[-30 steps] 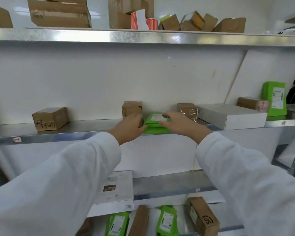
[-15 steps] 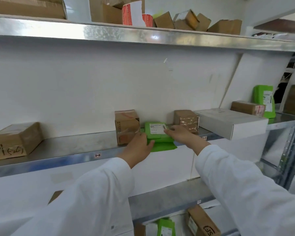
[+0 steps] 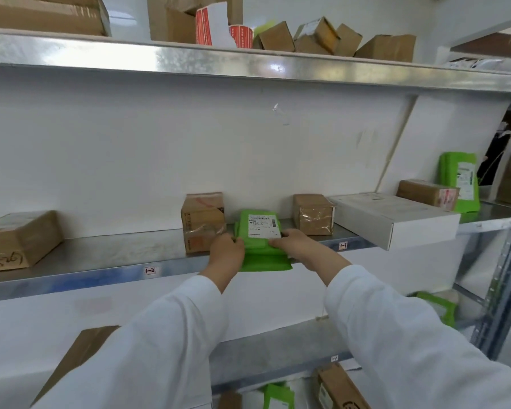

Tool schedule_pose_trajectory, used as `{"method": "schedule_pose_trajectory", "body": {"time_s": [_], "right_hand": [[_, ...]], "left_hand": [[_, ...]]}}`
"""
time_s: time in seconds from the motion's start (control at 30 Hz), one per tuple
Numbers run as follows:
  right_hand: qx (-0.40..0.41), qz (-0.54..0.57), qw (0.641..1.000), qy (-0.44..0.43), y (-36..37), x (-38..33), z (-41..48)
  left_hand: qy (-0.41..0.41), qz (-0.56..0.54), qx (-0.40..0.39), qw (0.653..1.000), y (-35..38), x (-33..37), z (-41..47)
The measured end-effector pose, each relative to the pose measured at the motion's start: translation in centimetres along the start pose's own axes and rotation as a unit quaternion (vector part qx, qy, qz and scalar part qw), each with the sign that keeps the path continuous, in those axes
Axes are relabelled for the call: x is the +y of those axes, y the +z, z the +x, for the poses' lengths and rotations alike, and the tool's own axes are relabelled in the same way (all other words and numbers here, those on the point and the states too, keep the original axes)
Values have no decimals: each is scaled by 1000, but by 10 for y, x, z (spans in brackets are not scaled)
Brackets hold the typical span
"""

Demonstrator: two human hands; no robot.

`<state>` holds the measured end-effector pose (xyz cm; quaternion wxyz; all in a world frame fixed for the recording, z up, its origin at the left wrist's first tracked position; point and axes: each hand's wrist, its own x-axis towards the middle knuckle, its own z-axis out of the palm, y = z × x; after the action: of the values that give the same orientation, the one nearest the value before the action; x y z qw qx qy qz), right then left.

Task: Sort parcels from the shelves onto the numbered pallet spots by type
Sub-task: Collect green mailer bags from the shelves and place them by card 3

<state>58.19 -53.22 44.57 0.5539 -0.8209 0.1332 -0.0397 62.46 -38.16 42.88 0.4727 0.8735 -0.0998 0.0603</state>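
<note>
Green mailer bag [image 3: 258,228] overhanging the middle shelf's front edge [image 3: 101,276], pinched at both sides by left hand [image 3: 227,251] and right hand [image 3: 297,242]; seemingly light, soft, slippery: support beneath.

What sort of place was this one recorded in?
Probably a parcel storage or sorting room: metal shelves with numbered bay tags, taped cardboard boxes, and a green mailer bag bearing a shipping label, held by the left hand and right hand.
</note>
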Motion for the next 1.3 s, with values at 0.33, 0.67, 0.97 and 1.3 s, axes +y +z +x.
{"method": "schedule_pose_trajectory", "body": {"time_s": [0.33,0.67,0.97,1.3], "right_hand": [[-8,124,992,-3,-10,35,-16],[-16,157,983,-98,-25,61,-36],[-29,174,973,-152,-8,70,-80],[-57,203,959,-192,45,101,-125]], "left_hand": [[-95,-199,94,971,31,2,-27],[24,-274,109,955,45,18,-69],[46,-304,70,949,17,-16,-117],[-8,-329,175,928,1,-62,-197]]}}
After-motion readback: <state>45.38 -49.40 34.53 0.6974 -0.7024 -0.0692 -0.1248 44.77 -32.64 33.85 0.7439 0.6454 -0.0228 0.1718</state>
